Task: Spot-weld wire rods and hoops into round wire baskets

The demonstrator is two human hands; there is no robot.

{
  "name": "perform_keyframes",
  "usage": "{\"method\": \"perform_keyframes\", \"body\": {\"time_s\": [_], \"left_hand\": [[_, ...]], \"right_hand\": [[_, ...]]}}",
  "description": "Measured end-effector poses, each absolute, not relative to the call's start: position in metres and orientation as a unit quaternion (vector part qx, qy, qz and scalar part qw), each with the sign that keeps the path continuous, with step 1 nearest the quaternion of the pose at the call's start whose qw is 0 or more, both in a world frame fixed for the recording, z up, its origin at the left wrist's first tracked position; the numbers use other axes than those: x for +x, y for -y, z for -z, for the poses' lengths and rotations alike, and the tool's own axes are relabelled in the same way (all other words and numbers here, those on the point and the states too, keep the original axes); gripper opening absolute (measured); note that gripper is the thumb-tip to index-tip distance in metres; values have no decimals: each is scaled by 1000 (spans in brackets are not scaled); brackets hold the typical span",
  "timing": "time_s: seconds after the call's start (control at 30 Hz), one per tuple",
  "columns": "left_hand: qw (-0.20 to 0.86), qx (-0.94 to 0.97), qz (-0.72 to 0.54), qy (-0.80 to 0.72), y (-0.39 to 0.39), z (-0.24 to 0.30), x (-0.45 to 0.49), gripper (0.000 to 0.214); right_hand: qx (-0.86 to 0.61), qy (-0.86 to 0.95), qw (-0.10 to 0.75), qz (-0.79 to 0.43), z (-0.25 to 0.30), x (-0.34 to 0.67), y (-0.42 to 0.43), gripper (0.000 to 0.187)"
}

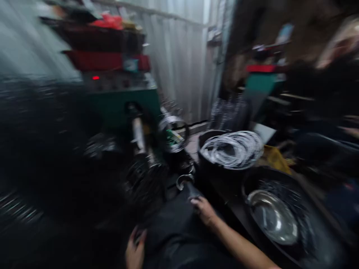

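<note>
Our right hand (204,211) has its fingers (195,201) against a dark handle (193,189), grip too blurred to tell; our left hand (136,249) sits by black cloth (174,239), its hold unclear.

A green machine (123,106) with a glowing red indicator light (95,77) stands against a corrugated metal wall (176,63), a red plastic bag (108,21) heaped above it. To the right, a black tub (207,160) holds coiled silver wire (232,149), near a steel bowl (272,216) in a dark basin (262,179) and a crumpled yellow sheet (276,158).
</note>
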State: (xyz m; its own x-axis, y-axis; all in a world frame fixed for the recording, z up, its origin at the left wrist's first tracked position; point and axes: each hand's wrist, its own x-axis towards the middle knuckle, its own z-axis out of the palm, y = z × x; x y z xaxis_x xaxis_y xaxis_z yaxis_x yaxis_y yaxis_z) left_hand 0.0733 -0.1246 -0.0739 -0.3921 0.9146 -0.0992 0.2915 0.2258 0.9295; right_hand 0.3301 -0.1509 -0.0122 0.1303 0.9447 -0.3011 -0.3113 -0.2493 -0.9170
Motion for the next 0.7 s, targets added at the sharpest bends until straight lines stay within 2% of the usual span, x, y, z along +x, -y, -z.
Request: {"method": "perform_keyframes", "body": {"time_s": [0.1, 0.17, 0.27, 0.37, 0.47, 0.6, 0.7], "left_hand": [[341, 391, -508, -687, 136, 67, 35, 67], [264, 428, -527, -686, 117, 48, 18, 75], [174, 512, -476, -694, 79, 11, 1, 83], [173, 578, -395, -693, 47, -18, -5, 94], [192, 595, -346, -700, 22, -32, -6, 102], [198, 617, -251, -719, 2, -37, -8, 103], [188, 627, -228, -721, 3, -37, -9, 100]], "right_hand": [[-522, 295, 524, -604, 9, 343, 130, 32], [-531, 267, 542, -594, 8, 348, 120, 37], [-547, 265, 566, -558, 5, 351, 117, 39], [-585, 325, 568, -480, 8, 350, 122, 39], [-617, 403, 535, -414, 24, 351, 129, 39], [-636, 480, 470, -379, 51, 360, 147, 46], [-635, 530, 440, -348, 58, 363, 166, 40]]}}
